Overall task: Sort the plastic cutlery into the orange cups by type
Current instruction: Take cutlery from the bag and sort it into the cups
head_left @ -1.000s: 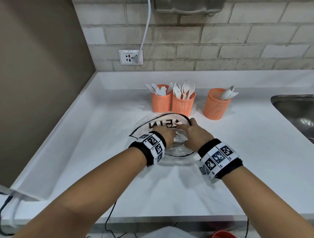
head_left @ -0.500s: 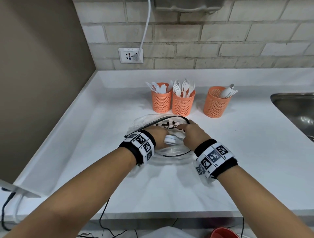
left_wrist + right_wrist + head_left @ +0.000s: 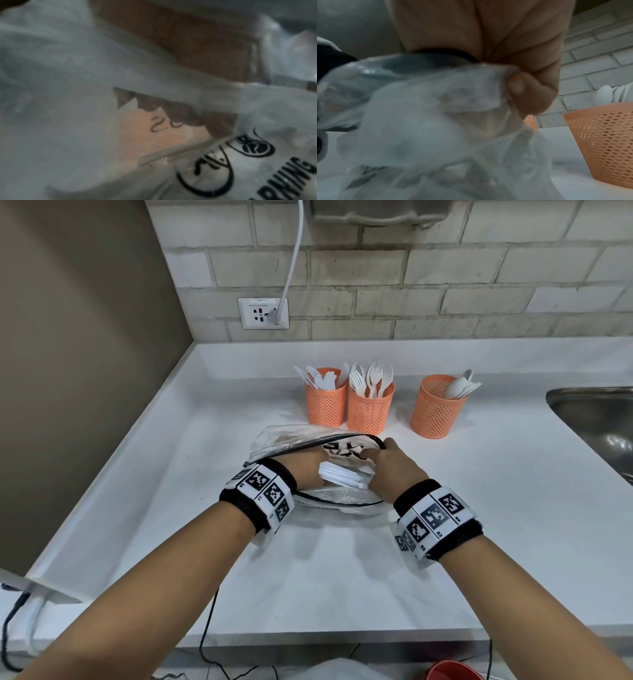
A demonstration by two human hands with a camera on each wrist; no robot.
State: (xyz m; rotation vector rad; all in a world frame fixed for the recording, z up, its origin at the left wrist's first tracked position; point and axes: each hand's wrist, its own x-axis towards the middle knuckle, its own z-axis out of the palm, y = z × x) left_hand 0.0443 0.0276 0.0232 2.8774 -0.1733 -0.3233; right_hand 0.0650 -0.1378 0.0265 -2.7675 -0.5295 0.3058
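Three orange mesh cups stand at the back of the white counter: the left cup [image 3: 326, 405] holds knives, the middle cup [image 3: 370, 410] forks, the right cup [image 3: 435, 412] spoons. In front of them lies a clear printed plastic bag [image 3: 274, 440]. My left hand [image 3: 317, 465] is inside the bag's mouth and grips a bundle of white cutlery [image 3: 344, 477]; its fingertips are hidden. My right hand [image 3: 371, 455] pinches the bag's black-edged rim. In the right wrist view the right hand's thumb and finger [image 3: 527, 93] pinch the bag's film [image 3: 428, 121]. The left wrist view is blurred plastic [image 3: 68, 67].
A steel sink [image 3: 596, 419] is set into the counter at the right. A wall socket [image 3: 263, 313] with a white cable sits on the brick wall behind. A brown wall bounds the left side. The counter's front edge [image 3: 325, 637] is near my forearms.
The bag's mouth has been pulled wider and nearer to me. A bundle of white cutlery now shows between my hands. Both hands drew back slightly from the cups.
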